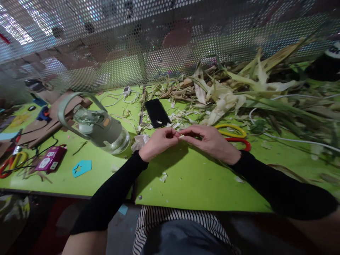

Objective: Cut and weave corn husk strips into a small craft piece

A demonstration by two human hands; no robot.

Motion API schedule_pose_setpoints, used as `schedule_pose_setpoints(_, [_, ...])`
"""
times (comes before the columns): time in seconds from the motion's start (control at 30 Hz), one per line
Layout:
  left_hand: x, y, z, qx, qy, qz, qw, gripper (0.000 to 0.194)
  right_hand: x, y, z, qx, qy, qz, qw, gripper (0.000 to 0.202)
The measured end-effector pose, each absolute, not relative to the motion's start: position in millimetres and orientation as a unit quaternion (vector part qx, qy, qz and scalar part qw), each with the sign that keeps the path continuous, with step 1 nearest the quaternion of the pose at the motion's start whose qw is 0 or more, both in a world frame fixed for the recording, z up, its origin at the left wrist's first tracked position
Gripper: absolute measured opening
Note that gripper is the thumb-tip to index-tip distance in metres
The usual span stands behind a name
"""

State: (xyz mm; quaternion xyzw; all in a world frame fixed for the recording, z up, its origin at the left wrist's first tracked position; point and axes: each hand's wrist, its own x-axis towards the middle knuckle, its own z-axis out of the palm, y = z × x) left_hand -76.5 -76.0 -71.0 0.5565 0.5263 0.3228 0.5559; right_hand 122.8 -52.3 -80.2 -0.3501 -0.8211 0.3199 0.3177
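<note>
A small pale piece point(181, 136), perhaps a bit of corn husk, is pinched between my two hands above the green table point(196, 184). My left hand point(161, 141) closes thumb and fingertips on its left end. My right hand point(208, 141) grips the other end with thumb and forefinger. Most of the piece is hidden by the fingers. Just beyond my hands lies a black phone point(157, 112) with shreds on it. Scissors with yellow and red handles point(235, 134) lie partly behind my right hand. A crumpled white tissue point(140, 142) sits beside my left wrist.
A heap of corn husks point(228, 92) covers the back right, crossed by a white cable point(297, 139). At left stand a green water bottle point(106, 129), a purple box point(51, 158) and a blue cutout point(82, 168). A perforated metal screen point(119, 53) borders the back.
</note>
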Motion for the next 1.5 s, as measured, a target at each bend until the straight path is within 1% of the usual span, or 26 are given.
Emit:
schedule_pose_setpoints(0.17, [-75,-76,-72,0.554,0.514,0.339,0.560,0.004,124,-54,-79,-0.364,-0.819,0.301,0.327,0.024])
schedule_pose_setpoints(0.27, [-74,-74,-75,0.540,0.490,0.376,0.571,0.008,125,-54,-78,-0.385,-0.800,0.311,0.338,0.025])
schedule_pose_setpoints(0.37, [-75,-74,-77,0.545,0.477,0.406,0.557,0.015,124,-53,-79,-0.398,-0.764,0.367,0.351,0.030])
schedule_pose_setpoints(0.43, [-75,-75,-76,0.573,0.474,0.406,0.531,0.013,123,-52,-80,-0.398,-0.736,0.412,0.360,0.036])
schedule_pose_setpoints(0.57, [-78,-77,-72,0.636,0.482,0.383,0.464,0.014,120,-52,-81,-0.395,-0.696,0.467,0.376,0.043])
schedule_pose_setpoints(0.7, [-86,-75,-63,0.657,0.504,0.333,0.451,0.012,117,-51,-81,-0.400,-0.649,0.533,0.367,0.045])
schedule_pose_setpoints(0.77, [-95,-75,-54,0.651,0.527,0.332,0.434,0.010,116,-49,-82,-0.409,-0.622,0.554,0.372,0.046])
schedule_pose_setpoints(0.97, [-126,-87,-22,0.640,0.584,0.368,0.338,0.009,116,-43,-84,-0.418,-0.585,0.580,0.383,0.046])
schedule_pose_setpoints(1.13, [-148,-110,-9,0.683,0.632,0.300,0.212,0.008,114,-45,-85,-0.416,-0.598,0.579,0.366,0.040])
schedule_pose_setpoints(1.23, [-159,-124,-6,0.682,0.657,0.273,0.171,0.009,113,-48,-83,-0.416,-0.600,0.578,0.363,0.042])
schedule_pose_setpoints(1.33, [-163,-128,-3,0.669,0.664,0.288,0.171,0.011,110,-52,-80,-0.425,-0.597,0.582,0.352,0.041])
schedule_pose_setpoints(1.4, [-161,-123,-1,0.664,0.650,0.315,0.193,0.009,107,-54,-78,-0.435,-0.593,0.581,0.348,0.042])
schedule_pose_setpoints(1.5, [-151,-110,5,0.677,0.604,0.349,0.232,0.011,101,-56,-78,-0.446,-0.597,0.569,0.348,0.045])
